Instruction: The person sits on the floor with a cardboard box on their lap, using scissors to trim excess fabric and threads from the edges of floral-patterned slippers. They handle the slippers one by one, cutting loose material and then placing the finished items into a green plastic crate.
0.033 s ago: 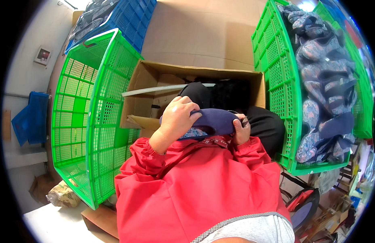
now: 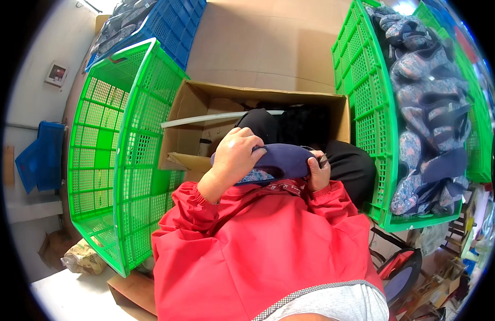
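A navy bra (image 2: 287, 159) with a patch of floral cloth lies across my lap, between my two hands. My left hand (image 2: 234, 152) grips its left end, thumb on the navy side and fingers curled over the top edge. At the other end, my right hand (image 2: 319, 167) pinches the edge between thumb and fingers. A small pale tag or strap end shows beside the right fingertips. The underside of the bra and part of the fingers are hidden.
An open cardboard box (image 2: 196, 107) stands before my knees, a white strip (image 2: 205, 119) across it. A green crate (image 2: 132, 155) stands at left, and another green crate (image 2: 373, 112) at right is piled with floral and navy bras (image 2: 432, 107). Behind the left one is a blue crate (image 2: 175, 32).
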Available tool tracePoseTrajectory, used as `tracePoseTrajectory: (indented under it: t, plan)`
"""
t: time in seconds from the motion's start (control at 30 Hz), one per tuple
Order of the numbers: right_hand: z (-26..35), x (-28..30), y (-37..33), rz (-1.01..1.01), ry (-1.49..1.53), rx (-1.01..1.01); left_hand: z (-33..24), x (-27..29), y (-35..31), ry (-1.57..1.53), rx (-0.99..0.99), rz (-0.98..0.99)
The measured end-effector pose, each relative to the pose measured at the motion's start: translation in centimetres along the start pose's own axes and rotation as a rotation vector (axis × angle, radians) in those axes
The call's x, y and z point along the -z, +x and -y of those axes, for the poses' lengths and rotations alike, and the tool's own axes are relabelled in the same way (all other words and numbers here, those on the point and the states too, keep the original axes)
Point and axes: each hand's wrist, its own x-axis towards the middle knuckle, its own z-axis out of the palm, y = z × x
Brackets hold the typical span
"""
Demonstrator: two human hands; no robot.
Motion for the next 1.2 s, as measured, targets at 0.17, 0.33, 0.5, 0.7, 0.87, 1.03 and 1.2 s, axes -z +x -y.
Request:
tracePoseTrajectory:
  t: [0.17, 0.33, 0.5, 0.7, 0.87, 1.03, 1.2]
  plan:
    - [-0.8, 0.0, 0.7, -0.038, -0.069, 0.169, 2.4, -0.4, 1.0, 0.314, -0.111, 0.007]
    - [-1.4, 1.5, 0.6, -0.019, -0.084, -0.002, 5.2, 1.7, -1.2, 0.063, 0.123, -0.284]
    - [-1.5, 3.3, 1.1, -0.097, -0.077, -0.133, 6.2, 1.3, -5.2, -0.592, 0.412, 0.036]
    - [-1.9, 7.0, 2.3, 0.210, 0.150, -0.461, 4.9, -0.9, -8.8, -1.017, 0.599, 0.105]
    - [-2.0, 6.1, 2.6, 0.170, 0.074, -0.470, 5.1, 0.3, -9.0, -1.203, 0.691, 0.046]
    - [-1.5, -0.1, 0.6, -0.218, 0.146, -0.472, 6.2, 5.7, -10.3, -1.342, 0.723, -0.375]
    - [-1.8, 1.3, 1.2, -0.200, 0.220, -0.480, 12.2, 10.4, -11.9, -1.573, 0.222, -1.207]
